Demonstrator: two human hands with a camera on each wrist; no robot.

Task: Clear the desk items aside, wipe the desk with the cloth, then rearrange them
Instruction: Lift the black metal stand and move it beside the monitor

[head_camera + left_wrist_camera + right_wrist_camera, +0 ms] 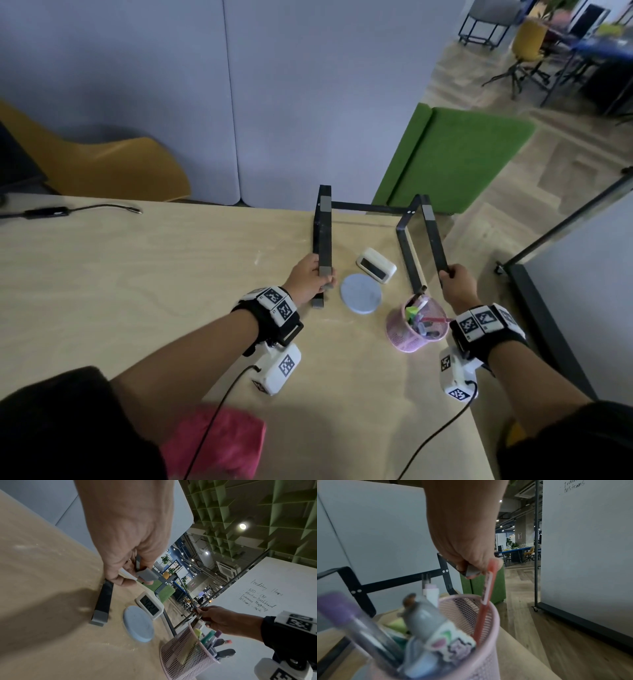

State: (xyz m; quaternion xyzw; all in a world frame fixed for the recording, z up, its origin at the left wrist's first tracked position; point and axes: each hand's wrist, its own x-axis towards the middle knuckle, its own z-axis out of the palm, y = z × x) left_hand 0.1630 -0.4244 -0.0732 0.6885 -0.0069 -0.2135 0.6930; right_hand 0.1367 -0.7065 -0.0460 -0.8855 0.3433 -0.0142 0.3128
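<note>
A black metal stand [324, 236] stands at the desk's far right corner. My left hand [310, 279] grips the grey-padded end of its upper left arm [147, 575]. My right hand [457, 282] grips the end of the upper right arm [471, 572]. The stand's lower left foot [102, 604] touches the desk [137, 274]. Between the stand's rails lie a white digital clock [376, 269] and a round blue-grey coaster [360, 297]. A pink mesh pen cup [416, 325] full of pens stands just below my right hand. A pink cloth [219, 442] lies at the near edge under my left forearm.
A black cable with an adapter [48, 212] lies at the desk's far left. The desk's right edge runs close under my right arm. A wheeled whiteboard [582, 274] stands to the right, a green sofa [455, 154] beyond the corner, and a yellow chair [102, 164] behind the desk.
</note>
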